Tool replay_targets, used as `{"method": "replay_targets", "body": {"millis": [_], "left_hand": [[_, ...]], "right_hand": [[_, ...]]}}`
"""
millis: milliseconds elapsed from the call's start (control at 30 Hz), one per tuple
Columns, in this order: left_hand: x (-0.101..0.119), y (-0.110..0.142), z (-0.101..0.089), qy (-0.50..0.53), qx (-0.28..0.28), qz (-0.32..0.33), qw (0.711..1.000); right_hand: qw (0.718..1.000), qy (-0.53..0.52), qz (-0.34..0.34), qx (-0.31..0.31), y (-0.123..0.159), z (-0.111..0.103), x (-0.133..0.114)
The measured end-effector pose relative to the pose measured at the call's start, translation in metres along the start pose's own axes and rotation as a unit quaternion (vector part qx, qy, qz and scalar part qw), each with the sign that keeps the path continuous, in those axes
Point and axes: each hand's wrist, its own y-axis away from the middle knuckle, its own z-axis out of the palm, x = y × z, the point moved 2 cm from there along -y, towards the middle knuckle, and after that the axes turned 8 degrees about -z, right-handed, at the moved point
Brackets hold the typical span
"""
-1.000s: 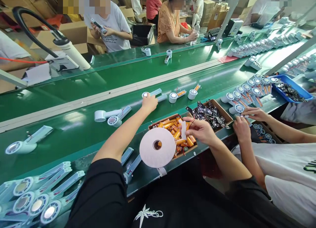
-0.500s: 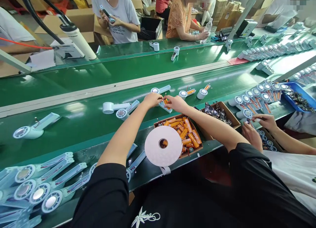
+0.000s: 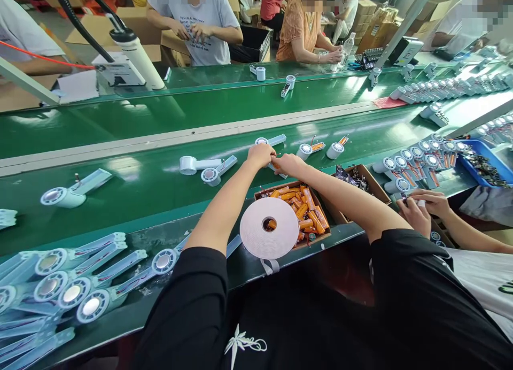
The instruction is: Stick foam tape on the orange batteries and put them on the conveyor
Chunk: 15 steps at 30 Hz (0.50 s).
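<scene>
My left hand (image 3: 260, 154) and my right hand (image 3: 287, 164) meet over a pale blue fan housing (image 3: 271, 141) lying on the green conveyor belt (image 3: 160, 161). Both hands are closed, fingers pinched together on the housing's handle part; whatever lies between the fingertips is hidden. Just in front of my arms stands a cardboard box of orange battery cells (image 3: 304, 209), with a white roll of tape (image 3: 269, 234) leaning at its near edge.
More fan housings lie on the belt (image 3: 208, 169) and stacked at the near left (image 3: 72, 284). A second box of circuit boards (image 3: 356, 178) sits to the right. A co-worker's hands (image 3: 420, 209) work at the right. Other people sit across the far belt.
My right hand left the battery box and reached forward to join my left hand on the fan housing. The belt's parts have drifted rightward in view.
</scene>
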Motion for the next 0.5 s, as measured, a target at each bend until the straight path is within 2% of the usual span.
{"method": "replay_targets", "body": {"millis": [167, 300, 400, 500], "left_hand": [[0.010, -0.002, -0.001, 0.007, -0.001, 0.004, 1.000], [0.013, 0.011, -0.016, 0.013, 0.013, 0.017, 1.000], [-0.018, 0.045, -0.031, 0.016, 0.063, 0.021, 0.998], [-0.072, 0.090, -0.034, -0.044, 0.114, -0.045, 0.991]], "right_hand": [[0.999, 0.006, 0.004, -0.037, -0.011, 0.000, -0.004], [0.999, 0.012, 0.001, -0.046, -0.010, -0.006, 0.003], [0.999, 0.018, 0.007, -0.036, 0.006, -0.009, 0.021], [0.999, 0.023, 0.036, -0.024, 0.019, -0.013, 0.044]]}}
